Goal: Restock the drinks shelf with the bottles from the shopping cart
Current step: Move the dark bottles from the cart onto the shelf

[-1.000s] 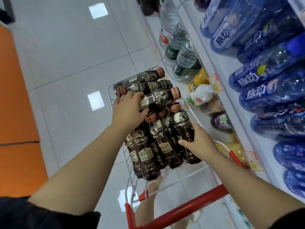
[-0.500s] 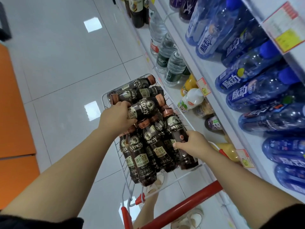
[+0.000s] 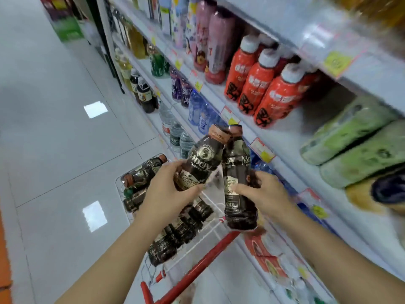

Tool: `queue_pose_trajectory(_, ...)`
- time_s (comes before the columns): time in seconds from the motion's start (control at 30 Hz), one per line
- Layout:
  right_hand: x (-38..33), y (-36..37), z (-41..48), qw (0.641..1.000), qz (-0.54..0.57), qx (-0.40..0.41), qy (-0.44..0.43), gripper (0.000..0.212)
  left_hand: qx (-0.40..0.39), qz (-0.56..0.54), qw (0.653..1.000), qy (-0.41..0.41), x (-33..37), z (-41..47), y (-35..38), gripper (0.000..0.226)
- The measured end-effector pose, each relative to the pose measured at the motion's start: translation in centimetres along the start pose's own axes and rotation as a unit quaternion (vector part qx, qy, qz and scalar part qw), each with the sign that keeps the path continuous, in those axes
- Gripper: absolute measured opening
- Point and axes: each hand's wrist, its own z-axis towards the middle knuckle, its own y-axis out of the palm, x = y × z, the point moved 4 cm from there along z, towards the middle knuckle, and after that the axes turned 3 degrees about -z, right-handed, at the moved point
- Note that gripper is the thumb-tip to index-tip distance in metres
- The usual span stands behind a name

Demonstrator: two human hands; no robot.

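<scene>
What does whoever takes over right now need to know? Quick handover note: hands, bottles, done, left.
Left hand: shut on one dark brown plastic coffee bottle with a copper cap, lifted clear above the cart.
Right hand: shut on a second dark brown coffee bottle, upright, beside the first; the two touch near the caps.
Cart: white wire shopping cart with a red handle, holding many more of the same bottles lying in a pile.
Done: two bottles picked up; neither is on a shelf yet.
Left: place both on the white drinks shelving to the right, then go on emptying the cart. The target slot is not clear from this view.
</scene>
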Motion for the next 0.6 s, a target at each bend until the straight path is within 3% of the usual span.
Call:
queue_pose_trajectory(0.1,-3.0,-4.6,-4.3,0.995,0.056,0.064,-0.049,0.008,0.007,-0.053,0.996,0.068,6.4,-1.9,-1.1,0.067)
queue_pose_trajectory(0.27,-7.0,-11.3,-11.2,0.973,0.121,0.141,-0.138,0.027,-0.006,-0.102,0.975,0.198,16.5,-4.8,-2.3,0.054)
queue_pose_trajectory(0.47,-7.8,-17.9,-19.3,0.912,0.269,0.225,-0.214,0.024,-0.031,-0.118,0.931,0.344,26.2,-8.4,-0.5,0.054)
queue_pose_trajectory(0.6,-6.6,-22.2,-24.6,0.874,0.332,0.288,-0.208,0.038,-0.057,-0.100,0.898,0.425,32.3,-10.9,2.2,0.055)
